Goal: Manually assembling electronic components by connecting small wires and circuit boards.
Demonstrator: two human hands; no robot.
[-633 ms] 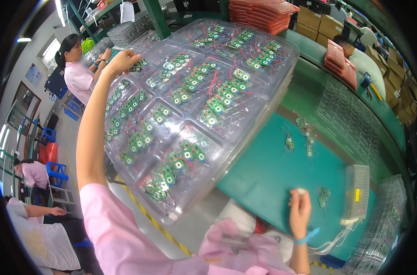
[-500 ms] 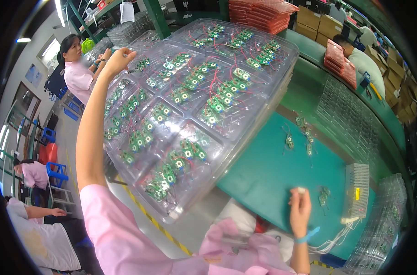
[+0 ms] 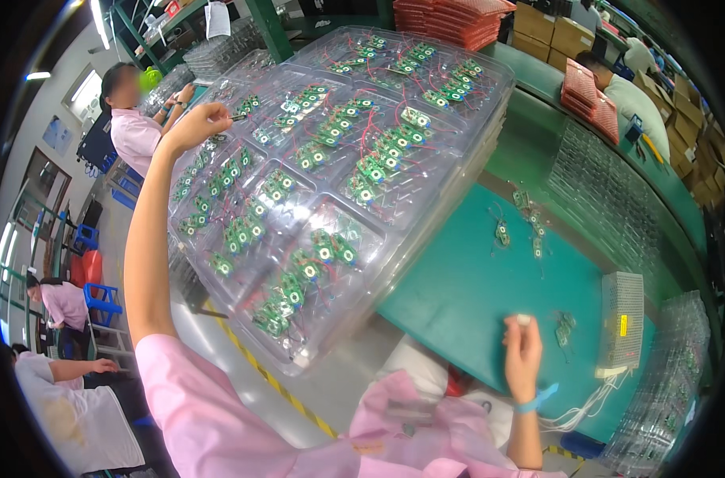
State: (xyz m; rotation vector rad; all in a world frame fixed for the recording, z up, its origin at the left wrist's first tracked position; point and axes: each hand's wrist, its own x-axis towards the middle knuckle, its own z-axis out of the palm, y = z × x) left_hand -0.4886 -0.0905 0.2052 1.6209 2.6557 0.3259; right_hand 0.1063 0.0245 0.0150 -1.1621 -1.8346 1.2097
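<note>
My left hand (image 3: 197, 127) is stretched out over the far left of a clear plastic tray (image 3: 342, 177), its fingers pinched at the end of a small circuit board (image 3: 239, 117). Green circuit boards (image 3: 390, 155) with thin red wires lie in rows in the tray's compartments. My right hand (image 3: 523, 354), with a blue band round the wrist, hovers over a green work mat (image 3: 450, 287). Its fingertips are closed round a small white piece (image 3: 523, 319), too small to name. Beside that hand lies a loose board (image 3: 564, 328); several more boards (image 3: 530, 219) lie farther back on the mat.
A perforated metal box (image 3: 622, 325) with white cables stands at the mat's right. Stacked clear trays (image 3: 657, 390) are at far right. Red bubble-wrap packs (image 3: 450, 24) sit behind. A co-worker in pink (image 3: 135, 131) stands at left; others work farther off.
My left hand has lowered slightly toward the boards in the tray, its fingertips now at a board's end. The right hand has hardly moved. The view has shifted a little.
</note>
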